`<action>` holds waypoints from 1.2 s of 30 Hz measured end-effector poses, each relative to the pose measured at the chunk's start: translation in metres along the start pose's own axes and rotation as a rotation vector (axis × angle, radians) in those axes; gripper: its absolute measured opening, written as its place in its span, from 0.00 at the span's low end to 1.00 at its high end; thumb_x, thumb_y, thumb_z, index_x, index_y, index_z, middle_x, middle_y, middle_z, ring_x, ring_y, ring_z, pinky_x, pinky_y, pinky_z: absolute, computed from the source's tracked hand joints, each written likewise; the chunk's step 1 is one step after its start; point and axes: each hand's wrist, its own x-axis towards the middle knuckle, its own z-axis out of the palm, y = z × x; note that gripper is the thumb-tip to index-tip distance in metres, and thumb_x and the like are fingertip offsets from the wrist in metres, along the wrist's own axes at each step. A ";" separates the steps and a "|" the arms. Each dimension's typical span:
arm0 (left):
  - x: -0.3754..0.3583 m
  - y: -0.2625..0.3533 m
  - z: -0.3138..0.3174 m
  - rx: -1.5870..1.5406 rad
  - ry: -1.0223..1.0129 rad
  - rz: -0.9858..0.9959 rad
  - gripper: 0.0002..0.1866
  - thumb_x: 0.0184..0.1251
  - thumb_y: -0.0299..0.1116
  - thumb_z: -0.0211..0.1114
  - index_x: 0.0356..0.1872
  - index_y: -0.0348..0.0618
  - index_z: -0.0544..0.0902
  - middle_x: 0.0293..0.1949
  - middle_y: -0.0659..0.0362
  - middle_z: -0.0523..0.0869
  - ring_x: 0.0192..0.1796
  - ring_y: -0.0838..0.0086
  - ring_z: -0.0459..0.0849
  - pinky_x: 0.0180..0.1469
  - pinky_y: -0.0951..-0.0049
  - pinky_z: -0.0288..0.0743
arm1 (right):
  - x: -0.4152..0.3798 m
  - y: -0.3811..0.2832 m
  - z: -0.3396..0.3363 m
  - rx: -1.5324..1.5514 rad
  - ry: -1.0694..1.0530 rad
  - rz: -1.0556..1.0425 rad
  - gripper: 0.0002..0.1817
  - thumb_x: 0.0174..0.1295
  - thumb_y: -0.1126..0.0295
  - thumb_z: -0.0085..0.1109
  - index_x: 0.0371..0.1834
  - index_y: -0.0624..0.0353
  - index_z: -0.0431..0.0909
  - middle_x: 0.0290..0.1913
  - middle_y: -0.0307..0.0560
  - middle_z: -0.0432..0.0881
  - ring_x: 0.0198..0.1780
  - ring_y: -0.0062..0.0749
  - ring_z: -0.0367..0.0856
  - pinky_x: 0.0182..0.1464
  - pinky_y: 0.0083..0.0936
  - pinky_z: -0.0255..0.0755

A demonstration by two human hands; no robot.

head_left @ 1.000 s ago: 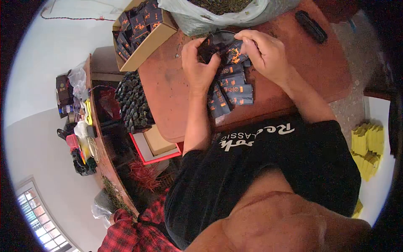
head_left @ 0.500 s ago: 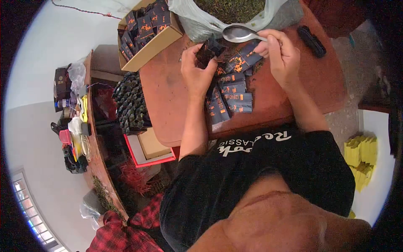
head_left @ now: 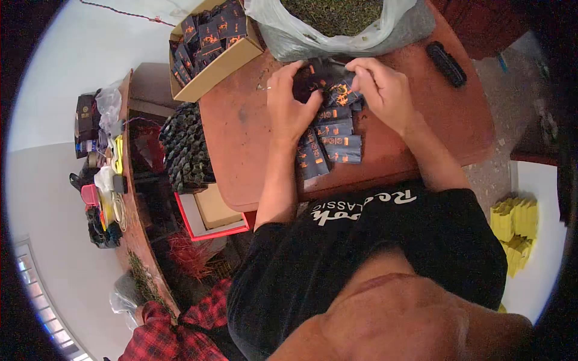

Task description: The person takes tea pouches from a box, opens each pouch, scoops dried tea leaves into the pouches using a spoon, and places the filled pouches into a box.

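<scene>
My left hand (head_left: pixel 288 102) curls its fingers and thumb around a small black sachet (head_left: pixel 305 83) with orange print. In my right hand (head_left: pixel 388 96) is a metal spoon (head_left: pixel 335 64), its bowl over the sachet's top and partly smeared by motion. Below both hands, several flat black sachets (head_left: pixel 340 147) with orange print lie overlapping on the reddish-brown table (head_left: pixel 241 144). Just beyond the hands stands an open clear plastic bag (head_left: pixel 355 43) filled with dried green-brown leaves (head_left: pixel 331 15).
A cardboard box (head_left: pixel 226 69) of black sachets stands at the table's back left. A black ridged object (head_left: pixel 446 64) lies at the right. Left of the table are a red-rimmed box (head_left: pixel 211 231) and a cluttered shelf (head_left: pixel 147 246). Yellow packets (head_left: pixel 515 219) are stacked at far right.
My right hand has moved left and slightly down, bringing the spoon from above the plastic bag's near edge to the sachet. My left hand still holds the sachet, shifted slightly.
</scene>
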 end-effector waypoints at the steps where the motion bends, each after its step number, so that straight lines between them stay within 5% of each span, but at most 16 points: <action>1: -0.002 0.002 0.003 -0.025 0.001 -0.018 0.29 0.41 0.26 0.72 0.52 0.40 0.78 0.48 0.51 0.82 0.52 0.55 0.79 0.57 0.60 0.73 | -0.001 0.003 0.003 -0.031 -0.011 -0.056 0.09 0.70 0.71 0.52 0.47 0.63 0.79 0.31 0.47 0.85 0.33 0.33 0.87 0.38 0.27 0.80; 2: -0.003 0.003 0.005 -0.050 0.003 -0.036 0.29 0.41 0.26 0.71 0.52 0.40 0.78 0.48 0.51 0.82 0.53 0.55 0.78 0.57 0.60 0.73 | -0.003 0.005 0.007 -0.018 0.015 -0.087 0.09 0.72 0.72 0.50 0.46 0.61 0.80 0.26 0.43 0.83 0.29 0.24 0.84 0.33 0.22 0.77; 11: 0.001 0.012 -0.004 -0.002 -0.061 0.084 0.32 0.43 0.30 0.78 0.55 0.42 0.78 0.50 0.50 0.83 0.55 0.53 0.79 0.60 0.59 0.72 | 0.003 -0.015 -0.001 0.070 -0.084 0.232 0.10 0.73 0.71 0.50 0.47 0.62 0.79 0.27 0.47 0.85 0.30 0.25 0.85 0.36 0.25 0.79; 21: -0.007 0.012 -0.011 0.020 -0.054 0.072 0.31 0.46 0.36 0.76 0.55 0.47 0.78 0.52 0.52 0.79 0.56 0.52 0.76 0.59 0.57 0.73 | -0.007 -0.010 0.007 0.055 -0.100 0.077 0.11 0.73 0.73 0.47 0.48 0.63 0.79 0.26 0.43 0.83 0.28 0.21 0.81 0.33 0.21 0.77; 36: -0.011 0.007 -0.007 -0.080 -0.010 0.088 0.30 0.41 0.32 0.78 0.50 0.45 0.77 0.50 0.51 0.77 0.55 0.52 0.75 0.57 0.57 0.73 | -0.008 -0.008 0.004 -0.003 -0.052 0.076 0.12 0.75 0.71 0.45 0.49 0.63 0.79 0.26 0.41 0.83 0.26 0.17 0.78 0.31 0.17 0.73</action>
